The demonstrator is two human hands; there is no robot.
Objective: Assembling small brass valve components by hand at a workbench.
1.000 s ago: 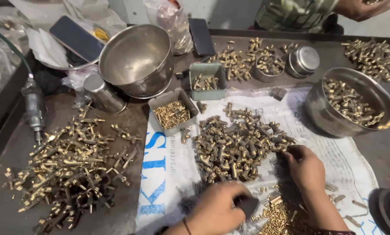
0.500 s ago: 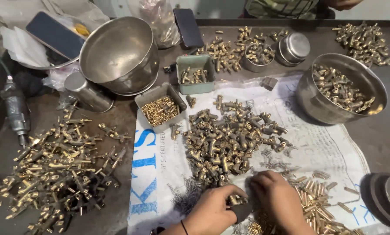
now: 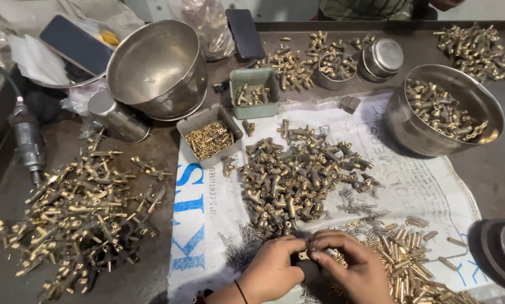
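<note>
At the near edge of the table I see my left hand [image 3: 275, 273] and my right hand [image 3: 358, 269] brought together, fingertips meeting over a small dark part [image 3: 307, 266] that both hands pinch between them; its exact shape is hidden by the fingers. The hands rest on a white printed sheet [image 3: 432, 186] spread across the middle of the table. Just beyond my knuckles lies a big heap of dull brass fittings [image 3: 297, 174], and to the right of my right hand sits a pile of short brass pins [image 3: 410, 264], touching its edge. Thin wire springs [image 3: 241, 250] are scattered beside my left hand. Toward the left edge of the table, off the sheet, a wide spread of bright brass pieces [image 3: 78, 208] covers the bare surface, with a grey power tool [image 3: 27, 141] lying near the left rim. At the far left stands a large empty steel bowl [image 3: 156, 67], tilted, with a steel cup [image 3: 117, 115] lying beside it. 2 small trays sit near the centre: a grey one [image 3: 210, 135] with tiny brass bits and a green one [image 3: 255, 93] farther back. Toward the right edge a steel bowl [image 3: 444, 110] holds more fittings. A dark phone [image 3: 244, 31] lies at the far edge.
</note>
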